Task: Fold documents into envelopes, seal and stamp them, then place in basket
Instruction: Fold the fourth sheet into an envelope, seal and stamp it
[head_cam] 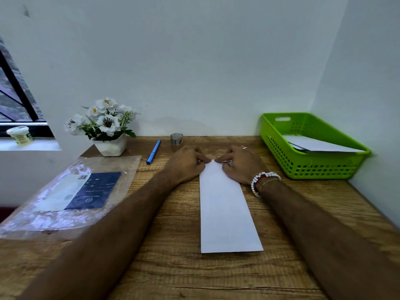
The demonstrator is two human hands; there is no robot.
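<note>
A long white envelope (227, 213) lies lengthwise on the wooden desk (173, 267), its near end toward me. At its far end, my left hand (186, 164) and my right hand (240, 164) meet with curled fingers and pinch the envelope's pointed flap between fingertips and thumbs. A green plastic basket (311, 167) stands at the back right and holds white envelopes (313, 145). A small roll of stamps or tape (176, 139) stands by the wall beyond my hands.
A blue pen (153, 152) lies left of my hands. A clear plastic sleeve (71, 195) with a dark blue printed sheet covers the desk's left side. A white pot of flowers (108, 128) stands back left. Walls close the back and right.
</note>
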